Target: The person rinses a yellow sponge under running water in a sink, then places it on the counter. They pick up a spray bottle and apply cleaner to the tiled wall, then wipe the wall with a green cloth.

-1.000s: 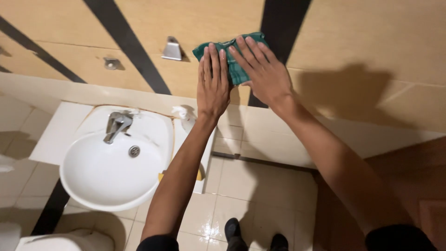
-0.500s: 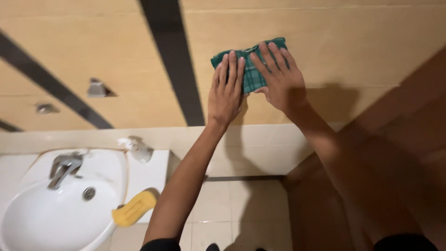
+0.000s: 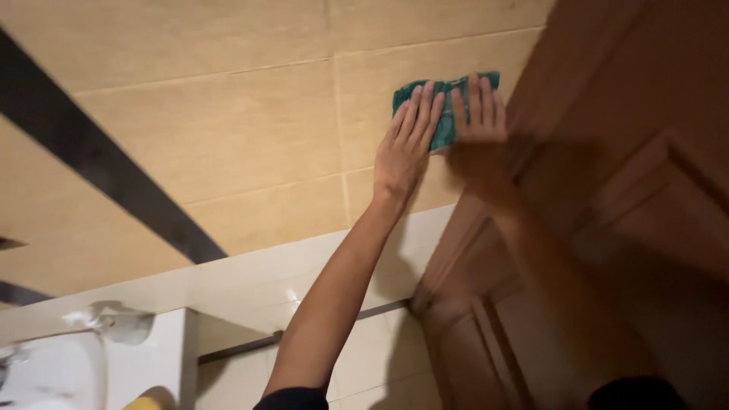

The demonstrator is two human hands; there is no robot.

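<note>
- A person's two bare hands press a folded green cloth [image 3: 446,106] flat against a beige tiled wall [image 3: 228,137], seen from a head camera.
- The cloth is the landmark. Its long axis runs roughly sideways along the wall, tilting slightly up toward the right.
- The left hand [image 3: 406,144] lies on the cloth's left end, fingers straight and close together, fingertips over the cloth and palm on the bare tile just below it.
- The right hand [image 3: 477,114] covers the cloth's right end, fingers flat and slightly spread. It is blurred, so finer detail cannot be told.
- Neither hand grips the cloth; both lie open on it, side by side, equally near.
- Just right of the cloth stands a brown wooden door [image 3: 607,212], its edge nearly touching the cloth's right end.
- Far to the cloth's left a dark diagonal stripe [image 3: 99,175] crosses the wall.
- Well below and left of the cloth is a white washbasin counter [image 3: 152,357].
</note>
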